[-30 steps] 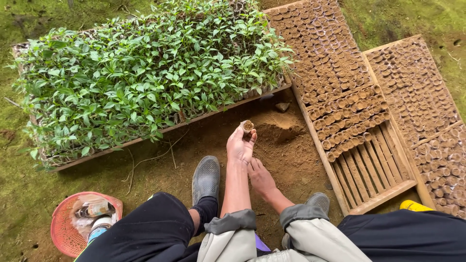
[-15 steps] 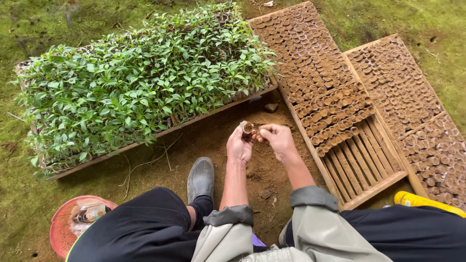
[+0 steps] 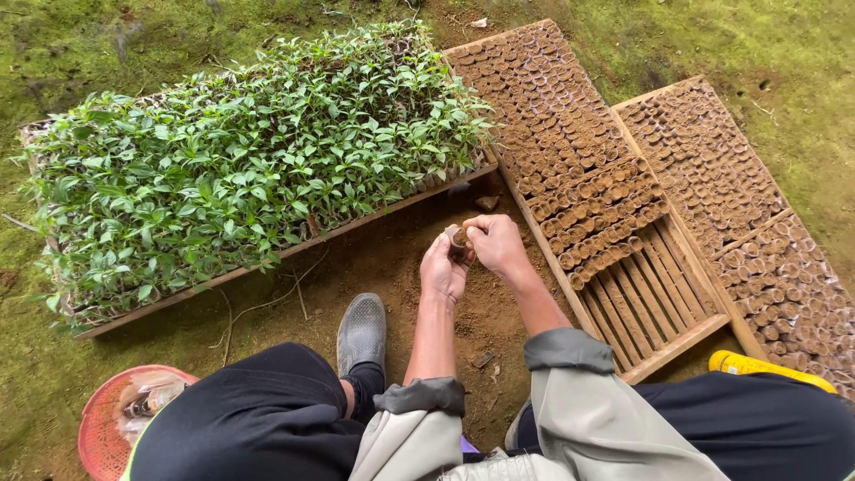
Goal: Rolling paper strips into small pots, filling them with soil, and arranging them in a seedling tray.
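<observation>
Left hand: our left hand is closed around a small soil pot, holding it upright over the bare dirt in front of us.
Right hand: our right hand has its fingers pinched together at the mouth of the pot, touching it; we cannot tell whether it holds soil, as the fingertips are hidden.
Pot: it sits between both hands, near the middle of the view, just left of the near tray.
Done so far: the far part of the near tray is packed with rows of filled pots; the right tray looks full along its whole visible length.
Left to do: the near end of the near tray shows bare slats, so we judge several rows are not yet filled there.
Seedlings: a dense bed of green seedlings stands on the left, well apart from the hands.
Near us: a grey shoe rests on the dirt below the left hand, a red basket lies at the near left, and a yellow object shows at the near right.
</observation>
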